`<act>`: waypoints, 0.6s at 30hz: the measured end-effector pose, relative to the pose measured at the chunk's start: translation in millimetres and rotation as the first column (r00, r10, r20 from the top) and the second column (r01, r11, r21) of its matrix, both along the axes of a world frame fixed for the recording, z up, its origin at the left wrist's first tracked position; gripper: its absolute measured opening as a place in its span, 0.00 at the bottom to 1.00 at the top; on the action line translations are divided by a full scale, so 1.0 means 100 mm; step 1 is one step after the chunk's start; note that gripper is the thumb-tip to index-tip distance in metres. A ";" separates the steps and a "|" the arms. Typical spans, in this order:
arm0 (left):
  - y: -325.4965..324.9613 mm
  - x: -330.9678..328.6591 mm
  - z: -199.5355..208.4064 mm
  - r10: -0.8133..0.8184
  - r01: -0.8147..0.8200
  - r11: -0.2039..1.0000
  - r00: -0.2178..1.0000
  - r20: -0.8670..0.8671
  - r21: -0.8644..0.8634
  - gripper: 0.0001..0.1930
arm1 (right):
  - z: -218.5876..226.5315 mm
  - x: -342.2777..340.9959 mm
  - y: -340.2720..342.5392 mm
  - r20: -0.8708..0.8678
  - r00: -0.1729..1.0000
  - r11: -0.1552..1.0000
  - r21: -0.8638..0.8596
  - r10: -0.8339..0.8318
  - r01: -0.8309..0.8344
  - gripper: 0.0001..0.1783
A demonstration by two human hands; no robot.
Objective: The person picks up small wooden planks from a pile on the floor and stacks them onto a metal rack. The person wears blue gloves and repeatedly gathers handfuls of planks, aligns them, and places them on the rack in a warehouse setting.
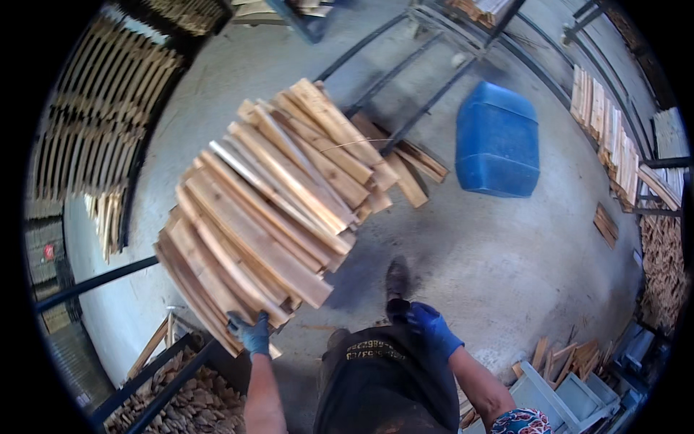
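A broad layer of wooden slats (pixel 253 210) lies side by side on a dark metal rack, slanting from lower left to upper right. My left hand (pixel 249 334), in a blue-grey glove, is at the near end of the slats, its thumb and fingers round the end of one slat. In a blue glove, my right hand (pixel 434 327) hangs beside my dark apron (pixel 387 380), away from the wood. Its fingers look curled, and nothing shows in them.
A blue plastic drum (pixel 497 139) lies on the concrete floor ahead right. Loose boards (pixel 419 163) stick out below the slats. A dark rail (pixel 101 282) runs left. Stacked slats (pixel 108 108) line the left wall; wood scraps (pixel 181 394) and a grey crate (pixel 553 398) are near me.
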State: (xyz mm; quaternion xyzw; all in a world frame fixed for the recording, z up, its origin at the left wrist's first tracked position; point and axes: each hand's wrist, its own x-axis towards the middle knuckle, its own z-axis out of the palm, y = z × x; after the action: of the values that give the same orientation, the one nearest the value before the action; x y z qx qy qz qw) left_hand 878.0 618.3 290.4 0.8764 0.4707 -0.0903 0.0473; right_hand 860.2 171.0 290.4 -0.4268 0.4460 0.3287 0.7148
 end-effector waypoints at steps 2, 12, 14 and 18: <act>0.08 0.11 0.23 0.024 -0.026 0.999 0.998 -0.053 -0.041 0.61 | -0.02 0.21 -0.26 -0.011 0.999 0.996 -0.073 0.048 -0.048 0.26; 1.20 -0.30 -0.45 0.178 -0.120 0.933 0.973 0.145 -0.338 0.43 | -0.59 0.91 -0.69 0.023 0.970 0.938 -0.263 0.241 -0.226 0.25; 0.58 0.26 -0.05 0.285 -0.210 0.881 0.951 0.123 -0.424 0.24 | -0.43 0.90 -0.58 -0.014 0.968 0.941 -0.229 0.251 -0.247 0.24; 0.56 0.99 0.46 0.593 -0.316 0.649 0.780 0.200 -0.692 0.12 | -0.06 0.76 -0.35 -0.027 0.981 0.979 -0.070 0.191 -0.193 0.21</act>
State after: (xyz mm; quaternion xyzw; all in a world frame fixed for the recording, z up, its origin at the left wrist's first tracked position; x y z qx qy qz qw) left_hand 977.5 674.1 336.5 0.6564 0.6016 -0.0398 0.4535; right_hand 935.8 136.4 284.7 -0.4901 0.4215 0.3842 0.6591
